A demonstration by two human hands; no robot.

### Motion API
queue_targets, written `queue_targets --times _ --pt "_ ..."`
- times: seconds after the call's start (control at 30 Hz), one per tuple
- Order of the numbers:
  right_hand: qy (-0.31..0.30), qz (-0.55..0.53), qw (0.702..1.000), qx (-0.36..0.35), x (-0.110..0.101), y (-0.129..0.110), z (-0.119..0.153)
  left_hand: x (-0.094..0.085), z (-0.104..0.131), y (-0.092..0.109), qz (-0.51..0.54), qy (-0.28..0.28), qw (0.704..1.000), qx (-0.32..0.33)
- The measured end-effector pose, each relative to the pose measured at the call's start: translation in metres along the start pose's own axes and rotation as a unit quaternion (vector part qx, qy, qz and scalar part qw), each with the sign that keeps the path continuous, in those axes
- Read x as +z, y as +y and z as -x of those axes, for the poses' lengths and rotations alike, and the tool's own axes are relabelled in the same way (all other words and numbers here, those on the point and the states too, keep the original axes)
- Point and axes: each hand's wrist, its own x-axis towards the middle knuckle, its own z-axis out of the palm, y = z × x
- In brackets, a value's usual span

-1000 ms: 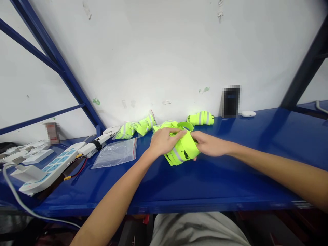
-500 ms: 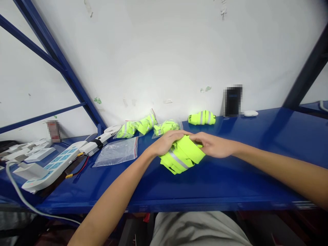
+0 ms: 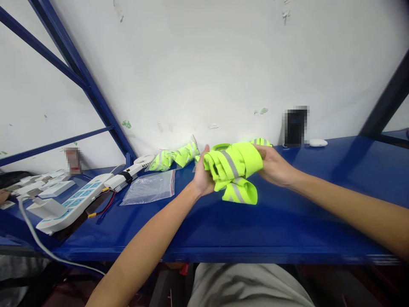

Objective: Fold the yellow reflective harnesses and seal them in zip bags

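A neon yellow reflective bundle (image 3: 234, 164) with grey stripes is held up between both hands, above the blue table. Around its left side my left hand (image 3: 203, 175) is closed, thumb up. My right hand (image 3: 273, 164) grips its right end, the fingertips partly hidden behind the fabric. One striped loop hangs down below the bundle. Behind it, near the wall, lie bagged yellow bundles (image 3: 175, 157), and another yellow bundle (image 3: 262, 141) shows partly past my right hand. To the left, a clear zip bag (image 3: 148, 187) lies flat.
A white power strip (image 3: 75, 204) with plugs and cables occupies the left side, beside a small white fan (image 3: 143, 161). Along the wall at right stand a blurred black object (image 3: 295, 128) and a white case (image 3: 318, 143). Blue posts flank the table (image 3: 287, 230).
The bundle has been raised and turned, and a loop now hangs from it. My left hand has shifted from its top to its left side; my right hand is higher and further right.
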Motion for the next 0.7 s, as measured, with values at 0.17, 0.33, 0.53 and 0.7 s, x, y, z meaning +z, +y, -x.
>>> queue_targets --times 0.17,0.33,0.53,0.7 --pt "0.094 -0.082 0.992 0.027 0.0 0.004 -0.004 0.004 -0.001 -0.01 -0.011 -0.018 0.999 0.027" --pt "0.172 -0.118 0.978 0.022 0.001 0.004 -0.008 0.004 -0.004 -0.021 -0.095 -0.057 0.994 -0.016" --pt "0.232 -0.097 0.968 0.007 0.0 0.009 -0.013 0.007 -0.007 -0.035 -0.069 -0.066 0.994 -0.053" --pt "0.253 0.009 0.964 -0.08 -0.013 0.022 -0.017 0.01 -0.005 -0.033 -0.102 -0.064 0.989 -0.081"
